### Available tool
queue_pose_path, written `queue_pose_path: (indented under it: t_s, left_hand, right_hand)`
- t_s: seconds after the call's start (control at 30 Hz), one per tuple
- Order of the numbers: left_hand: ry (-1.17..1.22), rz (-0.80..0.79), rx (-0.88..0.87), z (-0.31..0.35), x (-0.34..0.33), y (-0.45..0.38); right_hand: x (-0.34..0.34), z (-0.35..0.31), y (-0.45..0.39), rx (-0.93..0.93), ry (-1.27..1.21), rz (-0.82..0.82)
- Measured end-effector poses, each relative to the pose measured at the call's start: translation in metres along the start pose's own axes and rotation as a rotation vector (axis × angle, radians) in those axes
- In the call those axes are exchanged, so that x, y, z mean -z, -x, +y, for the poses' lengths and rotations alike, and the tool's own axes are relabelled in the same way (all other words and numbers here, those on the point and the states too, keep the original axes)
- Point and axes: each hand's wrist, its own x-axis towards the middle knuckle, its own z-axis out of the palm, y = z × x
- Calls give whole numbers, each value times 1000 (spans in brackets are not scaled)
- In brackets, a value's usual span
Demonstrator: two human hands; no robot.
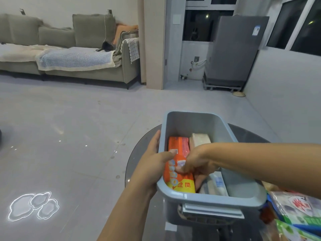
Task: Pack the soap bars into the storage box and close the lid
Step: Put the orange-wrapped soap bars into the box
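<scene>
Orange soap bar (178,164) settles into the box (243,185); right hand (198,164) pinches it, left hand (152,162) clamps the rim; more bars, then lid.

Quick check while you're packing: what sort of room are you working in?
Most likely a home living room: a grey-green sofa with throws along the wall, a tiled floor, and a fridge-like appliance by the windows.
</scene>
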Motion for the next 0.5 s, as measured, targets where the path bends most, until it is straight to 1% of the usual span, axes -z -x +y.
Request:
queue_pose_path:
  t_s: [0.23,0.4,0.5]
  left_hand:
    - [-25,3,-7,1,0,2]
    - [-31,25,-7,3,-1,4]
    - [-30,54,-1,4,-3,6]
  right_hand:
    - [1,2,-10,-46,131,125]
    - [-2,1,-4,-38,152,131]
    - [-2,0,3,6,174,128]
